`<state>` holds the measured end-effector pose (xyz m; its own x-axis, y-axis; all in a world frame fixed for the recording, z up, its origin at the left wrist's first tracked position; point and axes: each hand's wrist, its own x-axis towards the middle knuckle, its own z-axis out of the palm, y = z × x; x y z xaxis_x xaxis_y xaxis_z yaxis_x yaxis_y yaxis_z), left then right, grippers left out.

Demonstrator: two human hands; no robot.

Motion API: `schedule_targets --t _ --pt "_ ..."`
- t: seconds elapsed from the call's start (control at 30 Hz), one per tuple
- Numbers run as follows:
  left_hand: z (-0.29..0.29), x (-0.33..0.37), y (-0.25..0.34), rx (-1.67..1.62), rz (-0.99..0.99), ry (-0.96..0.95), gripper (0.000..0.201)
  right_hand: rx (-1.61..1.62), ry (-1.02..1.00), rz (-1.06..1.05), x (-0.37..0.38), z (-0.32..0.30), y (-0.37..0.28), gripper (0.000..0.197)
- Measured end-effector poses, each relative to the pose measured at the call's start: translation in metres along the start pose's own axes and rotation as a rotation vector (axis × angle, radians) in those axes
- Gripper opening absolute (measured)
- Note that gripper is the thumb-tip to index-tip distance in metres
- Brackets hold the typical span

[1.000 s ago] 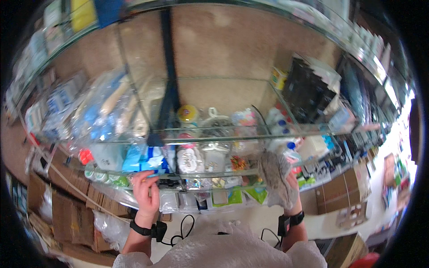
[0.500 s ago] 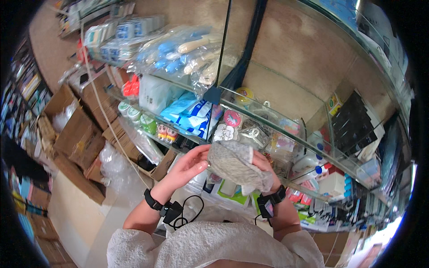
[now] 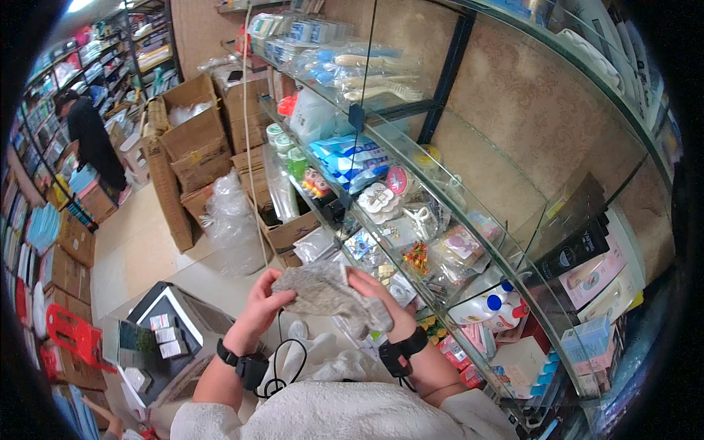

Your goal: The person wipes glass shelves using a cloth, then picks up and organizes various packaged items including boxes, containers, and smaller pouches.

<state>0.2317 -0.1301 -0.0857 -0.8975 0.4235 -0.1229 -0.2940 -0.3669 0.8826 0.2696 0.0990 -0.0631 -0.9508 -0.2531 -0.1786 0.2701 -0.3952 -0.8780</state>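
Note:
A rumpled grey cloth (image 3: 326,293) is held up in front of my body, stretched between my two hands. My left hand (image 3: 257,306) pinches its left end between thumb and fingers. At the other end, my right hand (image 3: 383,297) grips the cloth, with part of its fingers hidden behind the fabric. A black strap with a small device and cable sits on each wrist. Just beyond the cloth is a glass shelf unit (image 3: 440,194), bearing a blue-and-white packet (image 3: 352,160), white flower-shaped pieces (image 3: 380,202) and white bottles with blue caps (image 3: 480,301).
Open cardboard boxes (image 3: 192,136) and a clear plastic bag (image 3: 229,220) stand left of the shelves. A black-and-white table (image 3: 176,330) holds small boxes at lower left, near a red plastic chair (image 3: 73,334). A person in dark clothes (image 3: 95,143) stands far left by stocked shelves.
My view has swung left, showing more floor and the table. The cloth and both hands have come away from the shelf edge, and the cloth now hangs more spread out between them.

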Motion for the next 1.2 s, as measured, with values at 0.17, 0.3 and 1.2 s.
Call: schedule_targets --t 0.17,0.3,1.2 --pt "-0.017 -0.054 0.008 -0.042 0.070 0.148 0.032 -0.058 -0.110 0.146 -0.001 0.006 0.029 0.036" --pt "-0.031 -0.076 0.003 -0.058 0.090 0.210 0.032 -0.073 -0.293 0.171 0.011 0.008 0.065 0.045" --pt "-0.071 0.052 0.023 -0.027 -0.018 -0.403 0.026 -2.051 0.606 0.112 0.055 -0.003 -0.357 0.051"
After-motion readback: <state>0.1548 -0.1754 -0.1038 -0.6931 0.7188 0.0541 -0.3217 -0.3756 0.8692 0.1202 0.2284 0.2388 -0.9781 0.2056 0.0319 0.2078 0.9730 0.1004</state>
